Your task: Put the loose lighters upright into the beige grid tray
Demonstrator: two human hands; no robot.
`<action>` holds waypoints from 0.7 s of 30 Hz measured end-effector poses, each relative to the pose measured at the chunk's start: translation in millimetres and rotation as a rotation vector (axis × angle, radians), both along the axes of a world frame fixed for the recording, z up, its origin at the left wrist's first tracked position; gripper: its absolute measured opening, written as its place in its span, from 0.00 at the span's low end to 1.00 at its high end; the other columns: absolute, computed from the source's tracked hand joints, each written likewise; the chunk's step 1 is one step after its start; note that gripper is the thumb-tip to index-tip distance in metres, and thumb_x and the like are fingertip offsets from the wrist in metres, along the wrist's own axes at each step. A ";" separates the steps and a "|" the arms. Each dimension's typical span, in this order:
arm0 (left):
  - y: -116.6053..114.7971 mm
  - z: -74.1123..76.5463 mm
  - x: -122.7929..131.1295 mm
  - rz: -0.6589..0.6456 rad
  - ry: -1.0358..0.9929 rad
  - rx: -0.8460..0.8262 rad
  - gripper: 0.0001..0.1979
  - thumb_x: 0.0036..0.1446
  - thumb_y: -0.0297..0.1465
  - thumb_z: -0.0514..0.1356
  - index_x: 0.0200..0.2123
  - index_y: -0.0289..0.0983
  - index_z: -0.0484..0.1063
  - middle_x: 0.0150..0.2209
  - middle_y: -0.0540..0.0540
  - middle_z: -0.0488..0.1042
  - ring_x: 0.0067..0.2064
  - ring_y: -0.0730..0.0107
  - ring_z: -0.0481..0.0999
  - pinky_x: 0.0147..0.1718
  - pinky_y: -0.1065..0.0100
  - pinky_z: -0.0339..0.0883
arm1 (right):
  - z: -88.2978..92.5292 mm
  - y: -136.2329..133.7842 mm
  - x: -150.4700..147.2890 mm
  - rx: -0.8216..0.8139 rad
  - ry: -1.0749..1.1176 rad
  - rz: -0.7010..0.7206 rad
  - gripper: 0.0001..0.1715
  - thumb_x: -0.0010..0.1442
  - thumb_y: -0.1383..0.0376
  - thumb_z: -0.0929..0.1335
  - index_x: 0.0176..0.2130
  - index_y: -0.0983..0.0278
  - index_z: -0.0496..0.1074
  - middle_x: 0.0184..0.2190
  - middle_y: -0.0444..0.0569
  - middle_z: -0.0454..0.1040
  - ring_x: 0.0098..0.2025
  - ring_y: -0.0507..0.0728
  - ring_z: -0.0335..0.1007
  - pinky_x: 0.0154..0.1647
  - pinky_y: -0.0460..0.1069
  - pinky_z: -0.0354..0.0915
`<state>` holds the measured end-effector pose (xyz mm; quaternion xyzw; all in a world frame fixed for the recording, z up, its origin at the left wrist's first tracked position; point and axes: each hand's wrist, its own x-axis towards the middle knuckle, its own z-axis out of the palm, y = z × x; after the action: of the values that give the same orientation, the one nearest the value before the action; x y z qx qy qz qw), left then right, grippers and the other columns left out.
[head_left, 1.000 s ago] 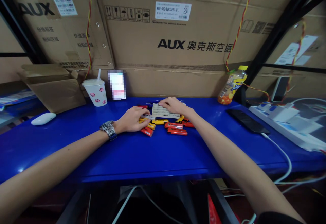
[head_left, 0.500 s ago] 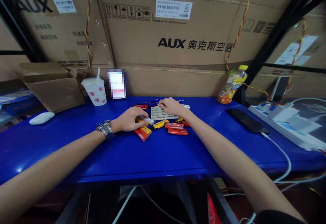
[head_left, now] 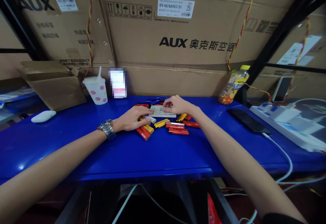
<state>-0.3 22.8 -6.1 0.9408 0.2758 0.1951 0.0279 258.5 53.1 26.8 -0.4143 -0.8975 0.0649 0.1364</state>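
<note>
A pale tray with small compartments (head_left: pixel 163 115) lies on the blue table. My left hand (head_left: pixel 132 118), with a metal watch on the wrist, rests over the tray's left end and some lighters, its fingers extended. Beneath it are a white lighter (head_left: pixel 151 119), a yellow one (head_left: pixel 148 128) and a red one (head_left: pixel 143 134). My right hand (head_left: pixel 177 104) is over the tray's right part, fingers bent down into it; whatever they hold is hidden. In front of the tray lie a yellow lighter (head_left: pixel 162 123) and red lighters (head_left: pixel 178 132). Blue lighters (head_left: pixel 155 101) are behind it.
A paper cup with a straw (head_left: pixel 96 89), a lit phone (head_left: pixel 119 83) and an open carton (head_left: pixel 53 88) stand back left, a white case (head_left: pixel 43 116) nearer. To the right are a drink bottle (head_left: pixel 233 84), a black phone (head_left: pixel 248 121) and a white power strip (head_left: pixel 287 128).
My right hand has moved slightly right and down into the tray. My left hand's fingers have stretched out towards the tray's left end, off the white lighter. The view has shifted slightly.
</note>
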 end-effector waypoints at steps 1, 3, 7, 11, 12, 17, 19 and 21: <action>-0.1 0.6 0.1 0.003 0.021 0.005 0.21 0.64 0.43 0.50 0.49 0.37 0.73 0.49 0.40 0.76 0.50 0.57 0.73 0.50 0.55 0.64 | 0.8 -1.1 0.3 -0.015 0.001 0.012 0.11 0.55 0.62 0.68 0.35 0.65 0.78 0.31 0.51 0.79 0.30 0.55 0.71 0.36 0.50 0.62; -1.1 2.5 -0.1 0.035 0.039 0.026 0.21 0.65 0.43 0.49 0.45 0.37 0.75 0.45 0.41 0.78 0.47 0.58 0.74 0.48 0.55 0.63 | 0.8 -2.3 -0.8 -0.035 0.029 0.022 0.12 0.53 0.64 0.69 0.37 0.66 0.79 0.32 0.50 0.80 0.32 0.55 0.73 0.38 0.49 0.63; -4.5 7.9 -1.1 0.088 0.021 0.068 0.22 0.65 0.44 0.48 0.36 0.37 0.77 0.37 0.42 0.79 0.42 0.58 0.72 0.44 0.56 0.61 | -2.6 -2.1 -3.7 -0.121 0.147 0.056 0.15 0.52 0.65 0.69 0.41 0.65 0.79 0.37 0.50 0.80 0.36 0.55 0.74 0.38 0.50 0.65; -7.7 13.2 -1.8 0.079 0.037 0.075 0.24 0.65 0.44 0.46 0.33 0.37 0.76 0.36 0.43 0.78 0.40 0.60 0.71 0.41 0.58 0.60 | -6.0 0.0 -2.6 -0.233 0.272 0.076 0.17 0.49 0.65 0.70 0.41 0.65 0.78 0.37 0.50 0.80 0.37 0.56 0.74 0.39 0.50 0.66; -8.2 14.2 -2.0 0.077 0.047 0.067 0.24 0.65 0.44 0.46 0.33 0.37 0.76 0.36 0.43 0.78 0.40 0.60 0.71 0.41 0.58 0.60 | -6.6 0.5 -2.3 -0.248 0.286 0.078 0.17 0.49 0.66 0.71 0.41 0.65 0.78 0.37 0.50 0.80 0.37 0.56 0.74 0.40 0.50 0.67; -7.4 15.9 -3.7 0.085 0.050 0.055 0.24 0.65 0.45 0.46 0.30 0.36 0.74 0.33 0.44 0.76 0.37 0.62 0.69 0.39 0.60 0.60 | -10.2 -0.4 -9.0 -0.386 0.410 0.108 0.19 0.47 0.70 0.69 0.42 0.66 0.76 0.38 0.51 0.79 0.40 0.57 0.75 0.42 0.51 0.69; -5.3 14.7 -4.9 0.104 0.039 0.071 0.23 0.64 0.45 0.48 0.28 0.36 0.72 0.30 0.44 0.75 0.35 0.62 0.69 0.36 0.61 0.60 | -11.9 -1.3 -14.3 -0.364 0.398 0.129 0.21 0.47 0.73 0.67 0.42 0.66 0.76 0.39 0.52 0.79 0.42 0.57 0.75 0.43 0.51 0.70; -3.0 12.8 -5.9 0.122 0.033 0.085 0.21 0.63 0.44 0.50 0.28 0.36 0.72 0.30 0.44 0.75 0.34 0.63 0.69 0.35 0.61 0.60 | -13.3 -1.1 -17.4 -0.262 0.321 0.137 0.22 0.47 0.75 0.66 0.42 0.66 0.77 0.42 0.52 0.79 0.43 0.57 0.75 0.45 0.52 0.69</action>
<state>-6.1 19.7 6.6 0.9257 0.3243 0.1923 -0.0287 241.1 52.0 13.5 -0.3511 -0.8742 0.2553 0.2175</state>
